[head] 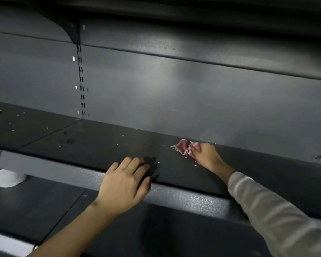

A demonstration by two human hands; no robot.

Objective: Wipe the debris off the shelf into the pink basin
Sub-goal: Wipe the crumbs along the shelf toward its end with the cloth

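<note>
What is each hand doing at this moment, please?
Left hand: open, flat on the front edge of the shelf, holding nothing.
Right hand: closed on the pink cloth, near the back of the shelf.

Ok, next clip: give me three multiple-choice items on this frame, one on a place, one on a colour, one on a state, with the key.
1. Where is the cloth?
A. near the back of the shelf, in the right hand
B. hanging off the shelf's front edge
C. under the left hand

2. What colour is the cloth?
A. blue
B. pink
C. yellow

3. What is the left hand doing?
A. gripping a basin
B. resting flat at the shelf's front edge, holding nothing
C. pinching a crumb

Key: 1 A, the right hand holds it bunched close to the back panel; 2 B, it shows pink with pale patches; 3 B, its fingers lie spread on the shelf, and white debris lies beside the cloth.
</note>
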